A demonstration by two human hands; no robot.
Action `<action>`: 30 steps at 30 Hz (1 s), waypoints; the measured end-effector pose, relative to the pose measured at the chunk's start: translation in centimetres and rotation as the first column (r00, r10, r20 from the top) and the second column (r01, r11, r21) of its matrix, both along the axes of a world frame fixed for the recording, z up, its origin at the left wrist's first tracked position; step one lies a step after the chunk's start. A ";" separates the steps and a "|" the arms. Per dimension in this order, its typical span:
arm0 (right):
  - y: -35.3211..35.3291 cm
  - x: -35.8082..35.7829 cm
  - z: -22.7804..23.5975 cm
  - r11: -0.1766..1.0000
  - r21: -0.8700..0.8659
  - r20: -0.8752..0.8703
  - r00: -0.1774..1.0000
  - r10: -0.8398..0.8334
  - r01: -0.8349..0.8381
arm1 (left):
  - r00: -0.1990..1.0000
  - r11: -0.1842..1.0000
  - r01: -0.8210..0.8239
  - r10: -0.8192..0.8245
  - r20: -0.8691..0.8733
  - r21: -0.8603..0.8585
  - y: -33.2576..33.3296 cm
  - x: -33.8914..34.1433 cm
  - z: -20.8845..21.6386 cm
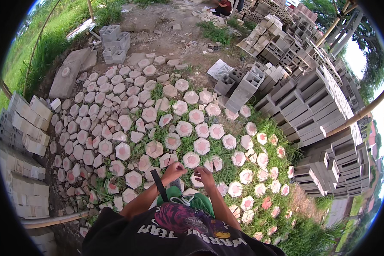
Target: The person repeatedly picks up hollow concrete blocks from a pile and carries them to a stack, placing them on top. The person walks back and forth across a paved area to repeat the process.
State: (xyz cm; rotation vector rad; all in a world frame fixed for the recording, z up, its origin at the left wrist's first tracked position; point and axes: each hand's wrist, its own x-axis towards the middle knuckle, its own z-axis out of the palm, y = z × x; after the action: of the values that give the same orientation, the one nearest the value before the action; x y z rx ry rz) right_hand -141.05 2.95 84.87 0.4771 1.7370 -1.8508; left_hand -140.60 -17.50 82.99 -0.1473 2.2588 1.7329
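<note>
My left hand (175, 171) is in front of my waist, its fingers curled together in a pinch. Whatever may be between those fingertips is too small to make out. Just to the right, apart from it, is my right hand (205, 176), with its fingers loosely bent and slightly apart and nothing visible in them. A black strap (158, 185) hangs beside my left wrist. Below both hands are green shorts (202, 204) with a white drawstring (184, 199). Hexagonal pavers (191, 159) with pinkish centres lie on the ground just beyond my fingers.
Tall stacks of grey hollow blocks (305, 104) rise on the right, and pale blocks (23, 179) are piled at the left. A few hollow blocks (114, 42) stand at the far left near a concrete slab (68, 74). Grass grows between the pavers. A person (223, 7) is far off.
</note>
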 end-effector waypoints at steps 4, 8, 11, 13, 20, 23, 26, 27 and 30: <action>-3.1 -2.9 0.4 0.992 -0.020 0.085 0.988 0.127 -0.126 | 0.981 0.974 -0.166 0.179 -0.074 0.157 -1.9 -1.9 -0.5; -5.8 -5.9 -0.8 0.944 -0.004 0.123 0.937 0.328 -0.330 | 0.962 0.952 -0.272 0.263 0.076 0.143 -3.7 -1.3 0.6; -8.1 -8.9 -1.7 0.906 0.004 0.131 0.898 0.420 -0.424 | 0.919 0.927 -0.355 0.323 0.224 0.121 -4.9 -1.3 1.6; -9.6 -11.4 -1.9 0.877 -0.013 0.134 0.869 0.477 -0.480 | 0.887 0.906 -0.408 0.362 0.287 0.116 -6.1 -2.2 1.0; -15.7 -23.9 -3.6 0.724 -0.014 0.148 0.714 0.684 -0.690 | 0.795 0.787 -0.598 0.556 0.242 0.153 -10.4 -11.6 -2.3; -18.3 -31.6 -3.4 0.721 0.009 0.043 0.720 0.692 -0.693 | 0.749 0.707 -0.658 0.574 0.333 0.261 -12.5 -18.2 -3.1; -19.6 -38.4 -2.9 0.731 0.061 -0.013 0.732 0.682 -0.680 | 0.750 0.672 -0.661 0.580 0.317 0.334 -13.3 -25.2 -2.7; -20.0 -40.6 -2.7 0.746 0.057 -0.023 0.746 0.666 -0.664 | 0.745 0.688 -0.667 0.609 0.273 0.285 -13.5 -27.6 -2.6; -20.5 -44.9 -1.8 0.810 -0.017 -0.007 0.810 0.587 -0.587 | 0.766 0.709 -0.643 0.595 0.243 0.289 -13.4 -33.8 1.2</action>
State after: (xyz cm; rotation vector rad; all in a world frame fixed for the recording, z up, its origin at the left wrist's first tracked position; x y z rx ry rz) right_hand -186.00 -17.54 83.02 -0.0819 1.6223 -1.4084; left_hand -174.41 -30.88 84.15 -1.0224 1.8541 2.3403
